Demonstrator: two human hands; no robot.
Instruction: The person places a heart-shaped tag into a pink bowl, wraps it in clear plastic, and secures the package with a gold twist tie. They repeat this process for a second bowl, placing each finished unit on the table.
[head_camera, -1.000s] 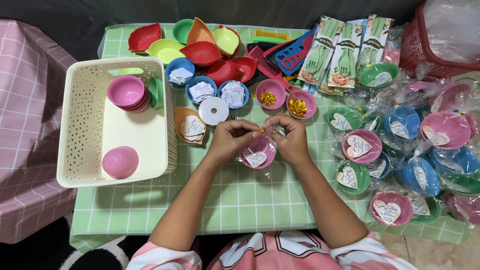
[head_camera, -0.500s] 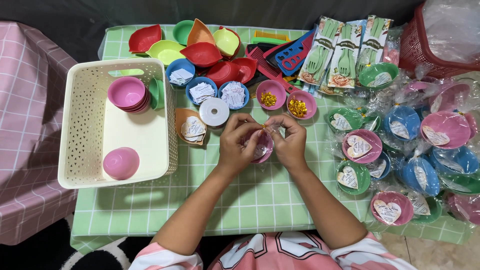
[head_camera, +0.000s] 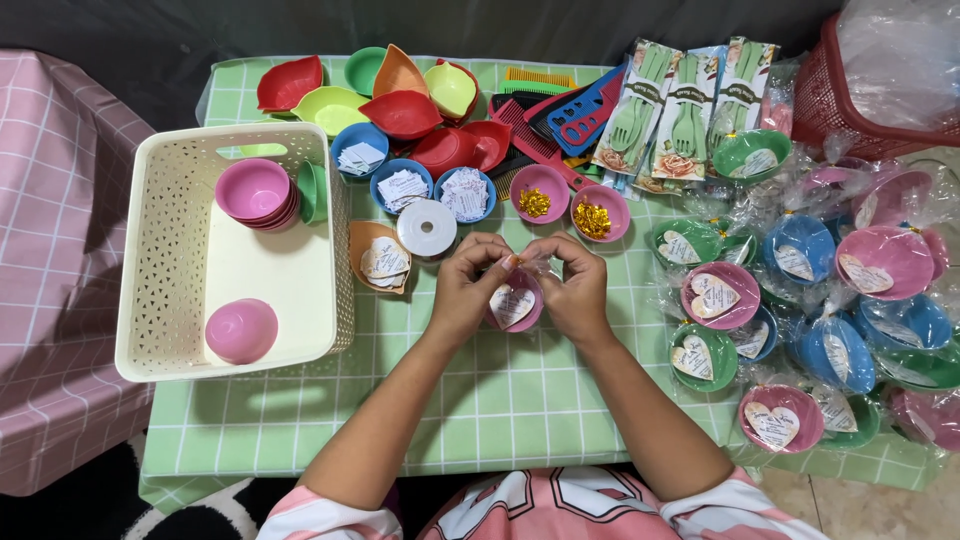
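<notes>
A table under a green checked cloth (head_camera: 520, 400) carries a cream basket (head_camera: 170, 300) at its left edge, loose coloured bowls (head_camera: 400, 110) along the far edge, and wrapped bowls (head_camera: 800, 300) crowding its right side.

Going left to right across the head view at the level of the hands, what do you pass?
Cream basket → upturned pink bowl inside it → left hand → wrapped pink bowl with heart tag held by both hands → right hand → finished wrapped bowls.
</notes>
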